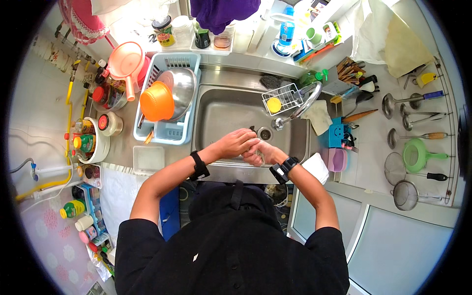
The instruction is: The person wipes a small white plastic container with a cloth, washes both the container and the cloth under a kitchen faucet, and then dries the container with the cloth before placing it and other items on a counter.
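My left hand (239, 143) and my right hand (264, 152) meet over the front part of a stainless steel sink (225, 114). They are pressed together around a light-coloured cloth (262, 156), of which only a small part shows between the fingers; which hand grips it more is hidden. Just beyond my hands lie the drain (265, 134) and a small dark scrap beside it. The chrome faucet (309, 105) curves over the sink's right side, its spout close to the drain. A wire caddy (282, 99) with a yellow round sponge (274, 105) sits at the sink's back right.
Left of the sink, a light blue dish rack (166, 140) holds an orange plastic basket (156, 101) and a steel bowl (186, 88). A clear plastic tray (148, 159) lies before it. To the right are a beige cloth (318, 116), a white cloth (316, 168) and a blue utensil holder (335, 133).
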Demonstrator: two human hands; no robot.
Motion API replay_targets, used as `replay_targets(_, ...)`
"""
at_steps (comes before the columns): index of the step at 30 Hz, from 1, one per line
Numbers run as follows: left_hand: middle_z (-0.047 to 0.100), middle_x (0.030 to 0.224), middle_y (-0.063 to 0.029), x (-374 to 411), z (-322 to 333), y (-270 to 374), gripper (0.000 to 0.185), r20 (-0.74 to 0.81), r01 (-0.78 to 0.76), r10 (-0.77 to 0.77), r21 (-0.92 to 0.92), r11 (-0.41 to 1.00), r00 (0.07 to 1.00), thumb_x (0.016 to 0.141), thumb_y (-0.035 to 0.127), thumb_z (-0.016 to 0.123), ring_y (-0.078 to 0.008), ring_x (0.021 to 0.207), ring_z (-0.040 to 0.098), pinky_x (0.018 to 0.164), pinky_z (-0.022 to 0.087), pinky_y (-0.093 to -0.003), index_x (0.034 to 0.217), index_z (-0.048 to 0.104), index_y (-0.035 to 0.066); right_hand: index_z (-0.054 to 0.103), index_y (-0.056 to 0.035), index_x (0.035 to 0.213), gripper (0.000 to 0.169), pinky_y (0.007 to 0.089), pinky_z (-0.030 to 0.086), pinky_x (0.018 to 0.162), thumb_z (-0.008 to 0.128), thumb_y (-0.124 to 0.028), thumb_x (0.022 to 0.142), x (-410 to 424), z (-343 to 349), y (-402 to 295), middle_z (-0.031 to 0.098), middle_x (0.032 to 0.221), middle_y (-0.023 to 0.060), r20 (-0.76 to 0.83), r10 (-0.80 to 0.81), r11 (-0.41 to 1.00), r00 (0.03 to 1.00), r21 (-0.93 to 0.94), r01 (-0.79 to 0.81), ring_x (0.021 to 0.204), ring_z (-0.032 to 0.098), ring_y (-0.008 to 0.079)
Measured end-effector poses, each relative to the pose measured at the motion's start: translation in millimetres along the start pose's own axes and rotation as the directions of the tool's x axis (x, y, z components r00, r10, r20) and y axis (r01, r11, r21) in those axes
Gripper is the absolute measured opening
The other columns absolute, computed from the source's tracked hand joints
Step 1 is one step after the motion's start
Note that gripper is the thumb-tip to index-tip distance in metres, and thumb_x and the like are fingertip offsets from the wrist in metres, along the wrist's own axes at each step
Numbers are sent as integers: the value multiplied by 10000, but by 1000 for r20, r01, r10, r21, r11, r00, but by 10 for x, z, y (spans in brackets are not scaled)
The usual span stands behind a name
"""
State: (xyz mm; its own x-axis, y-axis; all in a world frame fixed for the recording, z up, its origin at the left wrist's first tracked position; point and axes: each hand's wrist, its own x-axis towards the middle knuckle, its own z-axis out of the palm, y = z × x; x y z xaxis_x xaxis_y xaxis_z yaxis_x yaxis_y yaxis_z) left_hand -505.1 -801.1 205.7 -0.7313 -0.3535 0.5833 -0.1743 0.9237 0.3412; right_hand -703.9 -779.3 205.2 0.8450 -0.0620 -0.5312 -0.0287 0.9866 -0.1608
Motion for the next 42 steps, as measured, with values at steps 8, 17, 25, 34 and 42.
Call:
replay_targets(8,563,719,-28,7,21,-233,158,48,-33,28,98,995,998,787,177,655,-189,591,614,434,468,-320,758,534,79,378,-192,665,402,194,175,410,583,-365,965,-42,360,-116,274,593,-97,16,-7,968,1000,-250,11,473,238,21)
replay_targets(17,633,591,-94,40,259,-330,217,298,115,-161,167,979,941,773,224,673,-281,549,652,481,510,-383,629,586,87,436,-114,605,284,272,259,362,654,-122,787,77,391,-135,403,513,-26,-589,-172,830,790,-518,-206,394,360,97)
replay_targets(25,674,699,-176,182,164,-421,85,444,492,-537,223,841,717,642,148,672,-359,692,677,632,559,-439,647,679,63,690,49,773,170,457,556,657,636,-106,725,287,162,-392,672,780,263,-373,-768,-9,521,-807,-591,719,694,366)
replay_targets(34,641,726,-262,20,168,-332,151,433,776,-689,-38,630,581,651,92,620,-425,735,652,687,532,-474,713,674,-34,695,-38,704,107,439,564,637,645,-133,692,247,278,-501,675,716,187,-60,-746,-481,663,-640,-599,703,685,359)
replay_targets(42,598,574,-75,178,240,-410,156,396,815,-762,-502,288,513,679,110,657,-112,593,527,540,443,-336,699,633,-43,658,-85,665,99,376,540,546,640,-167,718,89,250,-796,664,635,117,250,-746,-655,617,-440,-614,597,686,273)
